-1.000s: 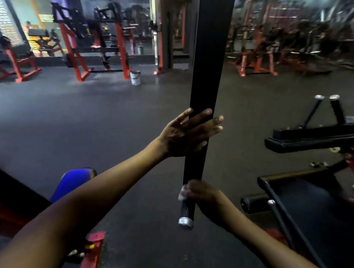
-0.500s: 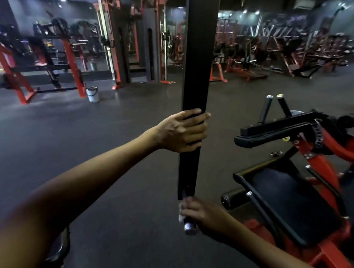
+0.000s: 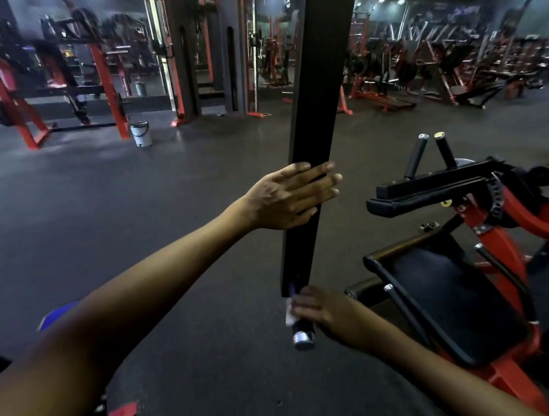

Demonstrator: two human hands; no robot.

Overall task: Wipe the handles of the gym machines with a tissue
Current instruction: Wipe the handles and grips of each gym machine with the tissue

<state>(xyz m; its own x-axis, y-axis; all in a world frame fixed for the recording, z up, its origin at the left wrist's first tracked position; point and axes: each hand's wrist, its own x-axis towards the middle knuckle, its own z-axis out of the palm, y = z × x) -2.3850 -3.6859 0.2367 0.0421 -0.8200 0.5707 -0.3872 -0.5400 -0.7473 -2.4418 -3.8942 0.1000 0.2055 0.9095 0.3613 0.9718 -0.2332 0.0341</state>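
The left hand [image 3: 285, 199] has uncurled its fingers [image 3: 323, 179] from the black bar [image 3: 319, 78], apparently flat now.

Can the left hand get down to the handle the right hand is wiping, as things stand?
Probably yes. The left hand rests with straight fingers on the black bar, directly above the handle, and nothing sits between them. But the right hand and tissue already cover most of the grip.

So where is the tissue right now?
The tissue is low in the head view, wrapped on the handle below the black bar, held by the right hand.
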